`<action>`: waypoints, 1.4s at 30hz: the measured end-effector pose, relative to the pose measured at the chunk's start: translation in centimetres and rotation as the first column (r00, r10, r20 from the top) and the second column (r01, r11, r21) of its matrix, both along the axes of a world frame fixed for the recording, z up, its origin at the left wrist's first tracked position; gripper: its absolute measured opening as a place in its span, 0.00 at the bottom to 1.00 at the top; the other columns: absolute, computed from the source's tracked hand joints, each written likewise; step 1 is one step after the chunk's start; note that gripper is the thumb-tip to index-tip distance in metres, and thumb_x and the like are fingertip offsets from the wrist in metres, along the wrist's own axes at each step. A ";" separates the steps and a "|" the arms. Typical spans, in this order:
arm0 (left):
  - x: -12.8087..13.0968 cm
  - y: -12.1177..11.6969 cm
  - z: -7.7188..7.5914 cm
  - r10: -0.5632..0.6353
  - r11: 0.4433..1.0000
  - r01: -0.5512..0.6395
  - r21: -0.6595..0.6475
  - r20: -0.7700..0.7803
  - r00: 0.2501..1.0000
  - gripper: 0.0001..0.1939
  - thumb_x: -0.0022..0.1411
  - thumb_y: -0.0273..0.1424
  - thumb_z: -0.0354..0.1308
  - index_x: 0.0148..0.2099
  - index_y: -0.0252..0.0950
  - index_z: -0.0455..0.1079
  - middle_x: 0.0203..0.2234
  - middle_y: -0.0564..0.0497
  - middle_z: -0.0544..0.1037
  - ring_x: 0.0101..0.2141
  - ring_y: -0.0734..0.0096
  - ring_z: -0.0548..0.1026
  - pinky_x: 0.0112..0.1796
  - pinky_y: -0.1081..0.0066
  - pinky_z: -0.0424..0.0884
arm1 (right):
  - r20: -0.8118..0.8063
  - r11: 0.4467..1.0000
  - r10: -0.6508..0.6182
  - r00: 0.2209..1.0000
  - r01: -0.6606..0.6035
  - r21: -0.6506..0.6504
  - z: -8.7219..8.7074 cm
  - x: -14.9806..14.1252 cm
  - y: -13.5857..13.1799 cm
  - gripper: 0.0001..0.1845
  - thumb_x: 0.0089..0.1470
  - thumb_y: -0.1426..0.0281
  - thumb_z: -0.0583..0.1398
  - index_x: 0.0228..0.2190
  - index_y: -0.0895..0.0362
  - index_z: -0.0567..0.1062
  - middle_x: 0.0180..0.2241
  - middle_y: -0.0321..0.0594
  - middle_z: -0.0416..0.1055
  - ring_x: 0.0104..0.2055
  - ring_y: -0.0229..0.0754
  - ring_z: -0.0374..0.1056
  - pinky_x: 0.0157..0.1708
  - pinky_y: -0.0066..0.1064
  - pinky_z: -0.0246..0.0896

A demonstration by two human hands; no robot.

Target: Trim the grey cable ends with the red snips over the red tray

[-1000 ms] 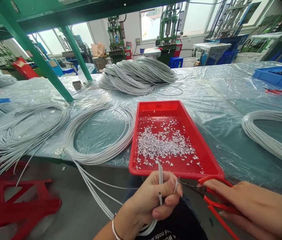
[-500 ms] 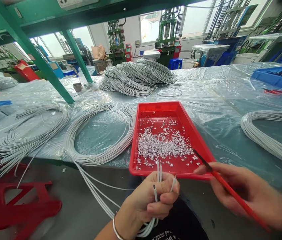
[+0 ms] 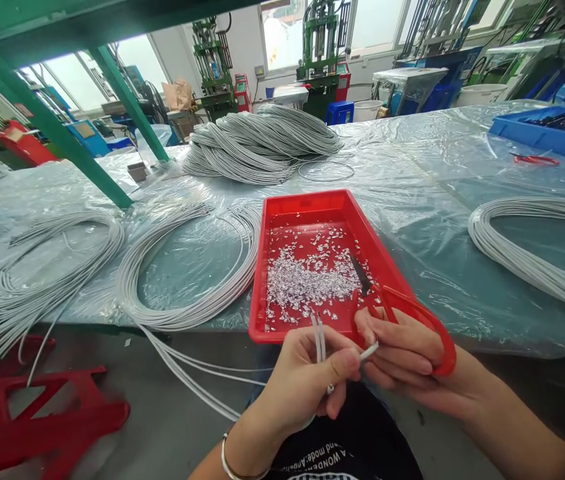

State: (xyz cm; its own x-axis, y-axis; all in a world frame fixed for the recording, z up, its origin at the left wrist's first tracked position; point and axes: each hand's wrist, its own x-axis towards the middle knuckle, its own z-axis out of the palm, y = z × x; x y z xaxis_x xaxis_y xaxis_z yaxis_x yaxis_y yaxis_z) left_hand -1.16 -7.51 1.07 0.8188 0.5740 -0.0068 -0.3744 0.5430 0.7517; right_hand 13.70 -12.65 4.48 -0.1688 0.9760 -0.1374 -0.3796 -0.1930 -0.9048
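Observation:
My left hand (image 3: 307, 380) is closed round a few thin grey cable ends (image 3: 318, 337), which stick up just below the front rim of a red tray (image 3: 262, 267). Beside it, my right hand (image 3: 405, 360) is closed on red-handled scissors (image 3: 402, 313), and its fingertips touch one cable end next to my left thumb. The scissor blades point up over the tray. Several silvery foil scraps (image 3: 307, 280) lie in the tray. The held cables run down to the left from a grey coil (image 3: 187, 267) on the table.
Plastic sheeting (image 3: 412, 200) covers the green table. More grey cable coils lie at left (image 3: 47, 267), right (image 3: 527, 260) and in a big pile behind (image 3: 262, 143). A blue tray (image 3: 542, 137) sits far right, a red stool (image 3: 37, 420) lower left. Green machines stand by the windows.
My right hand swung the scissors from beside the cable ends out right, then back in against my left hand, blades now pointing up over the tray. The view shifted slightly.

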 end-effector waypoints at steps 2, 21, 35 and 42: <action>-0.1 0.0 0.2 -0.004 1.000 0.004 -0.019 0.002 1.000 0.16 0.53 0.37 0.66 0.31 0.28 0.69 0.18 0.54 0.70 0.09 0.90 0.59 0.09 0.88 0.50 | 0.051 0.993 -0.103 0.993 0.100 0.064 0.2 0.1 -0.2 0.19 0.53 0.55 0.63 0.26 0.59 0.70 0.10 0.27 0.53 0.14 0.28 0.49 0.19 0.21 0.49; -0.9 -0.5 1.0 0.304 0.885 -0.243 0.397 -0.097 0.948 0.11 0.61 0.35 0.58 0.40 0.32 0.72 0.22 0.57 0.61 0.12 0.92 0.60 0.12 0.89 0.50 | 0.453 0.599 -0.718 0.528 0.139 0.788 -0.3 -0.8 -0.4 0.08 0.53 0.78 0.61 0.29 0.52 0.70 0.25 0.31 0.66 0.26 0.34 0.64 0.22 0.22 0.59; -0.7 -0.4 0.9 0.229 0.929 -0.144 0.341 -0.223 0.948 0.17 0.59 0.41 0.59 0.38 0.29 0.71 0.23 0.56 0.62 0.13 0.90 0.61 0.12 0.86 0.51 | 0.325 0.909 -0.410 0.852 0.354 0.220 0.8 -1.0 -0.4 0.13 0.44 0.63 0.69 0.20 0.57 0.75 0.16 0.33 0.61 0.20 0.31 0.54 0.21 0.22 0.47; -0.1 0.1 0.2 0.075 0.965 -0.060 0.256 -0.047 0.996 0.18 0.58 0.43 0.60 0.35 0.29 0.67 0.14 0.59 0.61 0.10 0.89 0.57 0.11 0.86 0.49 | 0.022 0.997 -0.062 0.998 0.063 -0.036 -0.4 -1.2 0.8 0.30 0.51 0.52 0.61 0.17 0.59 0.54 0.11 0.24 0.41 0.12 0.24 0.37 0.21 0.22 0.51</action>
